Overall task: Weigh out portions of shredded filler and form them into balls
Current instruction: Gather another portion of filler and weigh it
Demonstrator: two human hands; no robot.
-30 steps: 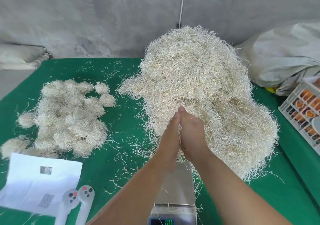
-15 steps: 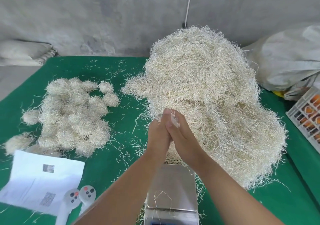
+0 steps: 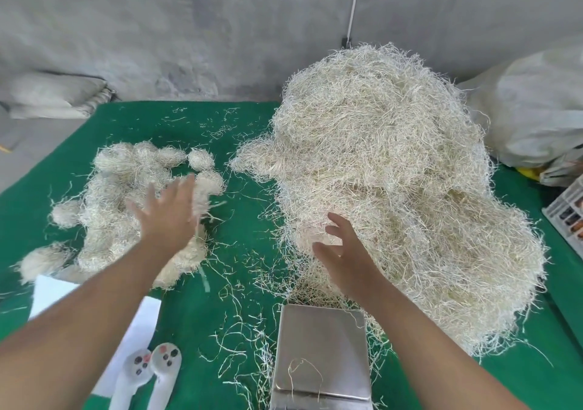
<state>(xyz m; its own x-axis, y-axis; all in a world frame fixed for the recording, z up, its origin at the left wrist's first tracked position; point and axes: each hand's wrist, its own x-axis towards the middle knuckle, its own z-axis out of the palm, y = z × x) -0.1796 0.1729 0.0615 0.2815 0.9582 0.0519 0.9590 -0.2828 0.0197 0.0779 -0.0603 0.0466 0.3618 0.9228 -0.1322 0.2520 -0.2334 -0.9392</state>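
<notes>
Left hand [image 3: 168, 214] is reaching out over the pile of finished balls [image 3: 126, 207], fingers spread and straight, palm down, holding nothing; it is motion-blurred, and a blurred tuft of strands is showing just past the fingertips. Cannot tell whether the hand is touching the balls beneath it. Left forearm is crossing a white paper sheet [image 3: 53, 289] on the near-left of the tabletop [image 3: 239, 242].

Right hand [image 3: 342, 252] is hovering at the near edge of the big heap of loose shredded filler [image 3: 394, 189], fingers apart and loosely bent, thumb out, gripping nothing. Cannot tell whether the fingertips are touching the strands. Right forearm is running down to the lower right corner.

The two hands are sitting well apart, the green cloth and stray strands lying between them.

Metal scale [image 3: 321, 353] is sitting at the near centre, just beside the heap, its platter carrying only a few loose strands. Two white handheld controllers [image 3: 151, 375] are lying beside the paper. A grey sack [image 3: 536, 110] and a white crate [image 3: 568, 211] are sitting at the right edge.
</notes>
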